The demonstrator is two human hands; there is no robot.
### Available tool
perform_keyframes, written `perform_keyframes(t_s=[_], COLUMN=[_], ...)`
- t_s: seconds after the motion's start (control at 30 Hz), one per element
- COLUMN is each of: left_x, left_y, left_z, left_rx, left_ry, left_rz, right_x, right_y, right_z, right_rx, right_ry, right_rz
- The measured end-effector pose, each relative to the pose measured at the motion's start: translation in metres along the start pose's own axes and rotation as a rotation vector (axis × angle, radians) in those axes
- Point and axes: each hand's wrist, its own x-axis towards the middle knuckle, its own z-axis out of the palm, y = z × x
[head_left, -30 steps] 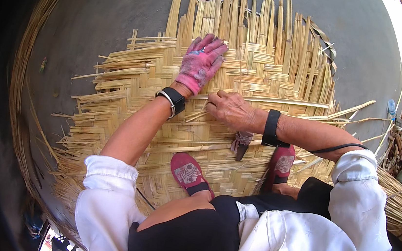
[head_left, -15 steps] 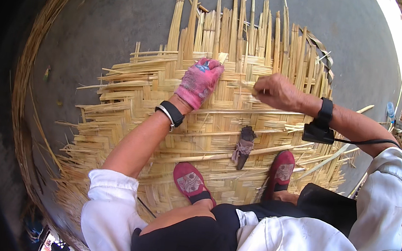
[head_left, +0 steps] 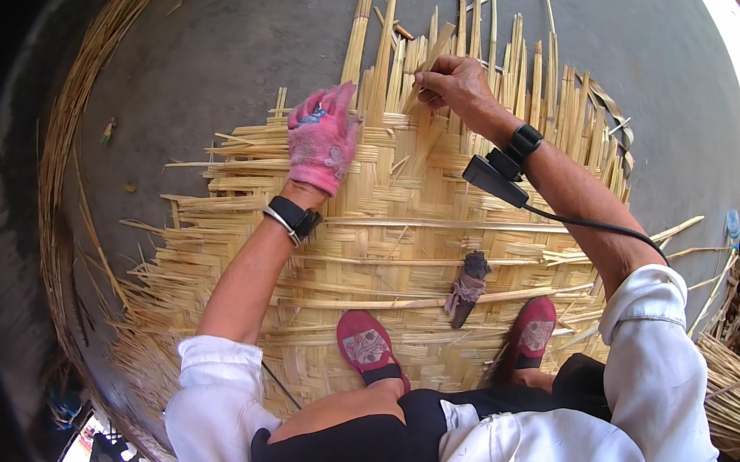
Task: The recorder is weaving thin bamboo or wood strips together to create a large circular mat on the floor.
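Note:
A pale, partly woven reed mat (head_left: 356, 275) spreads under me, with loose upright strips along its far edge. My right hand (head_left: 462, 87), bare, pinches a flat reed strip (head_left: 440, 47) that tilts up and right above the far edge. In a pink glove, my left hand (head_left: 322, 140) rests at the far left part of the weave, fingers stretched forward beside a long upright strip (head_left: 358, 31). It appears open, though its fingertips are partly hidden. A dark tool with cloth wrapped round its middle (head_left: 469, 288) lies on the mat before my feet.
My red shoes (head_left: 365, 339) stand on the mat. Long bundled reeds (head_left: 61, 126) curve along the left over the grey floor (head_left: 218, 44). At the right lie a reed bundle (head_left: 736, 396) and a heap of dry stalks. A cable runs from my right wrist device (head_left: 497, 181).
My right hand has moved forward and left to the far edge, now with a raised strip. My left hand has shifted left, and its fingers have straightened from a closed grip.

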Motion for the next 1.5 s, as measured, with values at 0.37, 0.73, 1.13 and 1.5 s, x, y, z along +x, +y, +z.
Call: perform_keyframes(t_s=[0.37, 0.73, 1.13, 1.5], left_x=[0.003, 0.005, 0.002, 0.002], left_y=[-0.019, -0.015, -0.013, -0.013], left_z=[0.016, 0.014, 0.015, 0.032], left_rx=[-0.323, -0.339, -0.242, -0.178], left_ry=[-0.079, 0.015, -0.11, -0.187], left_rz=[-0.178, -0.125, -0.294, -0.314], right_x=[0.019, 0.012, 0.034, 0.063], right_y=[0.008, 0.007, 0.034, 0.062], right_z=[0.014, 0.016, 0.016, -0.013], right_rx=[-0.164, -0.007, -0.122, -0.142], right_ry=[-0.116, 0.094, -0.204, -0.055], right_rz=[-0.007, 0.135, -0.008, 0.084])
